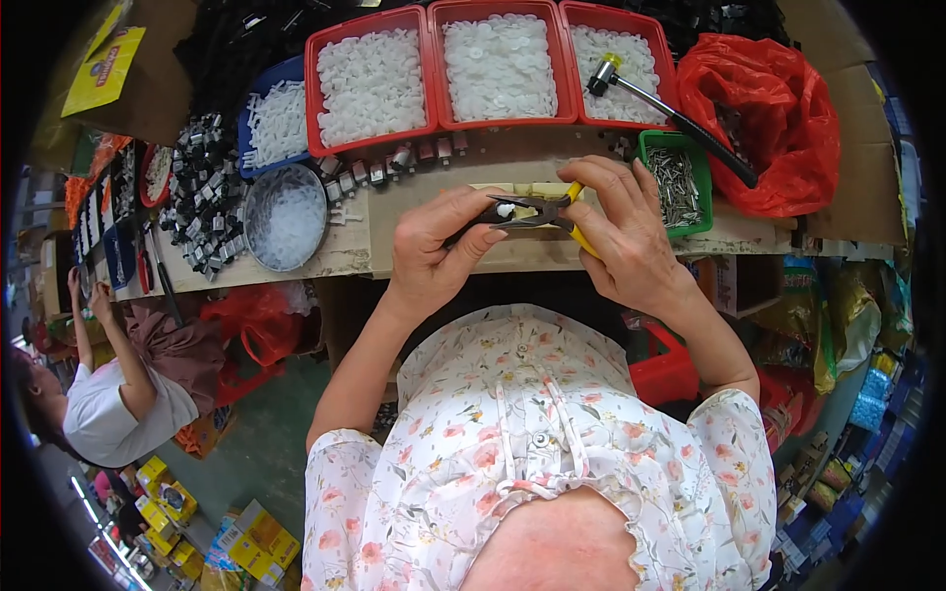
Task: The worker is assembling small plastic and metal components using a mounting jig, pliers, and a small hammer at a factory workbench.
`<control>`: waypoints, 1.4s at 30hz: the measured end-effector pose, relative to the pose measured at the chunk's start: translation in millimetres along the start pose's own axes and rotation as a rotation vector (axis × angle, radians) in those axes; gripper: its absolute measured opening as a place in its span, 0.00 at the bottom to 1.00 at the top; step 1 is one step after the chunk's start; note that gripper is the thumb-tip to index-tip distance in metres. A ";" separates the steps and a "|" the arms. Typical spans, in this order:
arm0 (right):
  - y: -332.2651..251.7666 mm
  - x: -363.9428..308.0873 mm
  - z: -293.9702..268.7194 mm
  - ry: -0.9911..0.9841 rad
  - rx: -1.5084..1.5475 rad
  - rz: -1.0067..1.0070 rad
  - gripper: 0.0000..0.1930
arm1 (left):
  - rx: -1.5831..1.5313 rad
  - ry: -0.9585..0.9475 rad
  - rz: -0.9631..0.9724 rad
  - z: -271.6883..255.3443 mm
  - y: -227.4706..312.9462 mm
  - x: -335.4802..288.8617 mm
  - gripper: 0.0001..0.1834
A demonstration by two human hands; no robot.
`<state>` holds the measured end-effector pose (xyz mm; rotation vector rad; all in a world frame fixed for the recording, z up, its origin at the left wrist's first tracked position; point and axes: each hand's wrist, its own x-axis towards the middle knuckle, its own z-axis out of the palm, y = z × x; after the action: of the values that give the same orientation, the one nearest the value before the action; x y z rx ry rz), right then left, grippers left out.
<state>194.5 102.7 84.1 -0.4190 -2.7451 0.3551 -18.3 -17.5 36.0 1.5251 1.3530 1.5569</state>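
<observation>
Pliers (550, 209) set to a small white-tipped part (506, 210)

From my end, the right hand (626, 212) grips the yellow handles, and the left hand (434, 241) pinches the part between thumb and fingers, over the near side of the desk (340, 251). The white tip sits between the pliers' jaws; I can't tell if they bite. I judge this step to be gripping or pressing; next calls for a steady pinch and a measured squeeze.

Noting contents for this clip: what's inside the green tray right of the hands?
The green tray holds a heap of slender silvery pieces. Only the uppermost show; whatever lies beneath them is covered.
</observation>
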 end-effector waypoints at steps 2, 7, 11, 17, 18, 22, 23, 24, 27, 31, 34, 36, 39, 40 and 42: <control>1.6 -1.4 -1.3 0.004 0.005 0.000 0.19 | 0.016 -0.014 -0.019 -2.3 3.6 1.0 0.19; 4.6 -0.9 -3.0 0.058 0.049 -0.038 0.16 | 0.061 -0.014 -0.015 -4.9 8.5 2.5 0.18; 5.2 -3.2 4.8 0.007 0.079 -0.058 0.15 | 0.073 -0.025 -0.002 -2.8 7.0 2.0 0.18; -2.0 7.0 -2.6 -0.042 0.130 -0.003 0.13 | -0.171 0.079 -0.151 3.1 6.0 -6.2 0.19; -2.4 8.3 -2.4 -0.041 0.130 -0.005 0.13 | -0.230 0.110 -0.159 3.3 6.3 -5.9 0.20; -2.9 7.2 -2.3 -0.016 0.083 0.008 0.16 | -0.114 0.059 -0.080 1.3 5.3 -1.3 0.21; -3.0 5.8 -2.5 -0.046 0.056 0.019 0.18 | -0.104 0.077 -0.050 2.7 1.8 -2.8 0.21; -3.1 5.4 -2.8 -0.043 0.056 0.024 0.18 | -0.096 0.093 -0.021 4.1 0.0 -3.4 0.21; -3.6 5.8 -4.5 -0.057 0.051 0.006 0.19 | -0.110 0.087 -0.059 6.4 1.5 -3.3 0.20; -0.5 1.4 1.2 -0.053 0.057 0.000 0.18 | -0.059 0.035 -0.038 7.6 2.6 -0.5 0.19; -1.2 -0.3 6.4 -0.054 0.085 0.002 0.17 | -0.084 0.010 -0.076 6.7 8.6 -4.8 0.18; -4.0 2.2 7.4 -0.056 0.094 -0.011 0.16 | -0.109 0.027 -0.193 2.6 9.8 -11.6 0.16; -7.6 9.9 8.6 -0.138 0.103 -0.014 0.15 | 0.039 0.004 -0.298 -12.7 18.3 -24.5 0.14; -7.1 12.1 9.7 -0.146 0.068 -0.040 0.15 | 0.044 0.015 -0.298 -20.3 19.4 -32.1 0.14; -1.3 16.8 14.1 -0.152 0.032 -0.078 0.16 | 0.297 -0.176 -0.351 -41.6 18.6 -50.4 0.12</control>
<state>174.0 104.4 76.6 -0.2866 -2.8888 0.4256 -43.7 -80.3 40.7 1.4528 1.6945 1.0191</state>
